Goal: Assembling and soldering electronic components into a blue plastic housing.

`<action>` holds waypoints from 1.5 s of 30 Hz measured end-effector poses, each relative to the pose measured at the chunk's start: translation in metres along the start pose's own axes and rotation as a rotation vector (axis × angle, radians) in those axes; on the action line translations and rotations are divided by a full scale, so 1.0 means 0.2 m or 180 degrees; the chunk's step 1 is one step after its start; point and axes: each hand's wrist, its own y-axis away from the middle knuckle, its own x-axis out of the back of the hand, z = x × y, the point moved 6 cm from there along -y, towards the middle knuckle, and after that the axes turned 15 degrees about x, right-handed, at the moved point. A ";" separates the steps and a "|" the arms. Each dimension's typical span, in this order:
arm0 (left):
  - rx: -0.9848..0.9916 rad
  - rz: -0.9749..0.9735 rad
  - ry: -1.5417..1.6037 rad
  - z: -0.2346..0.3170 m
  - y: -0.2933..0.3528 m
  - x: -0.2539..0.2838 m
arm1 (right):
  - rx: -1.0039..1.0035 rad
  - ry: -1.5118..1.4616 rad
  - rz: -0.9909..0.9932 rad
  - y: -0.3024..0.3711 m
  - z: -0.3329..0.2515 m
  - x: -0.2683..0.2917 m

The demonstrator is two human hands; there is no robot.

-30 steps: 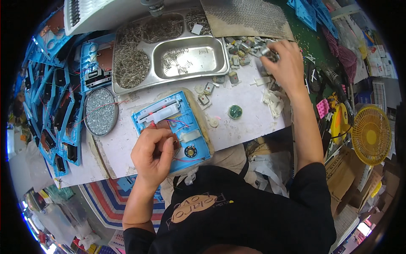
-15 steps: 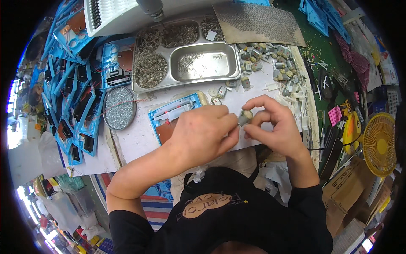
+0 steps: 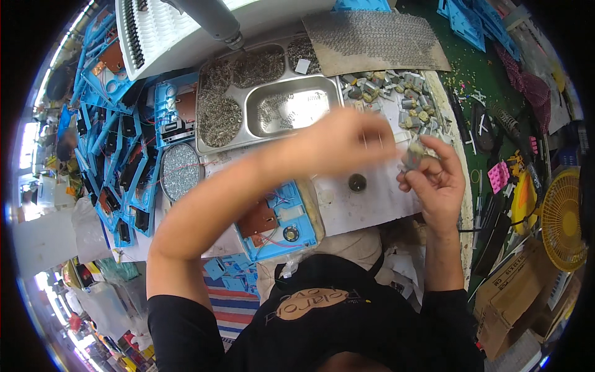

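Observation:
My right hand (image 3: 440,186) holds a small grey motor (image 3: 411,156) with a yellowish end between thumb and fingers, at the right of the table. Reaching across from the left, my left hand (image 3: 362,141) is smeared by motion beside that motor; its fingers are too blurred to read. Below the left forearm lies a blue plastic housing (image 3: 291,214) with a brown board, wires and a small round part. A small dark round piece (image 3: 357,182) rests on the white tabletop below the left hand.
A metal compartment tray (image 3: 248,133) holds many small springs. Loose motors (image 3: 416,105) are heaped right of it, near a perforated metal sheet (image 3: 378,43). Blue housings (image 3: 124,167) pile up at left beside a round dish of silvery bits (image 3: 180,168). A grey tool (image 3: 214,22) hangs above.
Both hands have moved right, the right one carrying the motor. My left hand has swung up and away from the housing, uncovering more of it and the dark round piece.

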 end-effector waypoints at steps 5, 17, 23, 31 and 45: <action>-0.0008 0.2569 -0.1836 -0.21 -0.43 0.45 | -0.0073 0.0013 -0.0037 -0.04 0.09 0.09; -0.0891 0.3270 -0.2536 -0.14 -0.45 0.40 | -0.0609 0.0113 -0.0294 0.00 0.11 0.05; -0.1836 0.2691 -0.1688 0.05 0.08 0.22 | -0.0802 0.1476 -0.1524 -0.01 0.17 -0.07; -0.0298 0.1576 0.0819 -0.29 0.81 -0.10 | -0.0427 0.2802 -0.2412 -0.02 0.21 -0.18; 0.0249 0.1822 0.2038 -0.59 0.96 -0.38 | -0.1880 -0.0219 -0.1757 0.25 0.10 -0.61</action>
